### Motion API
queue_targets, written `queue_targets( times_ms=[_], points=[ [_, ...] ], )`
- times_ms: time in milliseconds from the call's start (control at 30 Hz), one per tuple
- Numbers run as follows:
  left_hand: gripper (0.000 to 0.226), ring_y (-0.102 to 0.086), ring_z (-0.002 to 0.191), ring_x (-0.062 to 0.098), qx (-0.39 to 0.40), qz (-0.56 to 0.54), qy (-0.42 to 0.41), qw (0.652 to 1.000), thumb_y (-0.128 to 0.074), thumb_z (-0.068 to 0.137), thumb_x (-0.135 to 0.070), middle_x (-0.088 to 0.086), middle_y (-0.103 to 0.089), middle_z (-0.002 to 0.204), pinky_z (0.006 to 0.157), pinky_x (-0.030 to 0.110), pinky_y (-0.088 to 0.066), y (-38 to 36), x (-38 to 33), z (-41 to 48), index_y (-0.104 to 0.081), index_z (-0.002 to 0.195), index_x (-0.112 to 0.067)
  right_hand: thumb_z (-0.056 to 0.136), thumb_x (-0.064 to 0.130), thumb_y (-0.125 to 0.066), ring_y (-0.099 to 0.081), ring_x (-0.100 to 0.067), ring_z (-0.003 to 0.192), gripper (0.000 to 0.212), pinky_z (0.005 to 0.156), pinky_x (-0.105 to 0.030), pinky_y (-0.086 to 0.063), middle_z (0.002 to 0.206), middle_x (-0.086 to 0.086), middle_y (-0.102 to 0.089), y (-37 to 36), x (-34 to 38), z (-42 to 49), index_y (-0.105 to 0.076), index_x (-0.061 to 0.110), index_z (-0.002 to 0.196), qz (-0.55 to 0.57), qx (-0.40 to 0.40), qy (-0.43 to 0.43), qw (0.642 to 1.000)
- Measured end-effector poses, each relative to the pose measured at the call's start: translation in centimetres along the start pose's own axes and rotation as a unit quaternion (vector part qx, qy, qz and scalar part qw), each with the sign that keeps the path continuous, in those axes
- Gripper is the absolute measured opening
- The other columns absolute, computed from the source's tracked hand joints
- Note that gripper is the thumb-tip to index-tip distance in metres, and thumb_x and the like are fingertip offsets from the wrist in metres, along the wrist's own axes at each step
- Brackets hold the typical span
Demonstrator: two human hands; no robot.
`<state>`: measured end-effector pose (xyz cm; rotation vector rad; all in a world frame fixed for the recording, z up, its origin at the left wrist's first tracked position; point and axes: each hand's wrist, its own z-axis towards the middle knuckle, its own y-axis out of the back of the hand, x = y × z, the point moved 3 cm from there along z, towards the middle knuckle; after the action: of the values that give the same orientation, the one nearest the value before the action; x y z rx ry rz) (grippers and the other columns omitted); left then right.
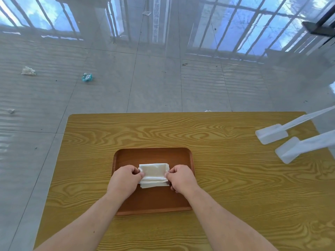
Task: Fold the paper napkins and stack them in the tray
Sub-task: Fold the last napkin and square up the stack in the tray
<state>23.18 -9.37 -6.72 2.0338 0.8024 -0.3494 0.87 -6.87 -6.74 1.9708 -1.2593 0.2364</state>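
Napkins of off-white paper, folded into rectangles (pixel 154 175), sit as a small stack inside a reddish-brown wooden tray with rounded corners (pixel 154 154). The stack lies a little toward the far half of the tray, its layers slightly fanned at the near edge so that several folded edges show one under another. The tray rests near the middle of a yellow-brown table with bold wood-grain pattern (pixel 235 187), closer to the person's side than to the far edge.

From the head camera, both bare forearms reach in from the bottom of the view. The left hand (pixel 125 180) is curled at the left end of the stack, thumb and fingertips pinched together on the napkins' left edge. The right hand (pixel 181 178) mirrors it at the right end, its fingers closed on the right edge of the stack. The two hands are apart from each other, with the stack spanning the gap between them.

At the right side of the table stand two translucent white plastic feet on slanted struts (pixel 272 135), well apart from the tray; the near one is lower in the view and partly cut off by the frame edge.

Beyond the table lies a glossy grey tiled floor (pixel 163 84) that mirrors barred windows. On it, far to the left, are a crumpled white scrap (pixel 28 71) and a crumpled teal wrapper (pixel 87 77).
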Motion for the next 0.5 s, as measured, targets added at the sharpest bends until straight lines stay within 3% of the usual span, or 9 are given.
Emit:
queue_targets(
  times_ms=[100, 200, 267, 500],
  points=[
    [0.024, -0.066, 0.067, 0.011, -0.011, 0.029, -0.001, 1.0, -0.073, 0.092, -0.046, -0.009, -0.072, 0.072, 0.053, 0.029, -0.041, 0.1, -0.23, -0.11, -0.068, 0.075, -0.03, 0.095, 0.034, -0.068, -0.073, -0.019, 0.069, 0.014, 0.067, -0.039, -0.063, 0.079, 0.001, -0.078, -0.02, 0.38, -0.07, -0.069, 0.024, 0.084, -0.05, -0.012, 0.014, 0.999],
    [0.025, -0.064, 0.068, 0.011, -0.017, 0.046, 0.0, 0.999, -0.072, 0.093, -0.047, -0.009, -0.07, 0.075, 0.052, 0.029, -0.038, 0.17, -0.28, -0.28, -0.065, 0.076, -0.03, 0.094, 0.04, -0.068, -0.065, -0.011, 0.071, 0.019, 0.054, -0.029, -0.045, 0.079, 0.008, -0.07, 0.04, 0.66, -0.2, -0.063, 0.028, 0.08, -0.108, -0.036, 0.021, 0.993],
    [0.025, -0.064, 0.068, 0.011, -0.019, 0.052, -0.001, 0.998, -0.071, 0.093, -0.047, -0.009, -0.069, 0.074, 0.052, 0.029, -0.038, 0.15, -0.31, -0.42, -0.063, 0.076, -0.03, 0.094, 0.042, -0.067, -0.061, -0.008, 0.07, 0.02, 0.053, -0.028, -0.04, 0.08, 0.01, -0.067, 0.03, 0.73, -0.25, -0.061, 0.029, 0.08, -0.126, -0.046, 0.023, 0.991],
    [0.029, -0.063, 0.067, 0.013, -0.036, 0.091, -0.013, 0.995, -0.068, 0.095, -0.047, -0.007, -0.069, 0.072, 0.052, 0.031, -0.04, 0.16, -0.73, -0.77, -0.061, 0.077, -0.026, 0.096, 0.051, -0.063, -0.066, -0.018, 0.08, 0.031, 0.061, -0.033, -0.046, 0.085, 0.004, -0.068, 0.19, 0.78, -0.73, -0.064, 0.022, 0.089, -0.194, -0.059, 0.029, 0.979]
  ],
)
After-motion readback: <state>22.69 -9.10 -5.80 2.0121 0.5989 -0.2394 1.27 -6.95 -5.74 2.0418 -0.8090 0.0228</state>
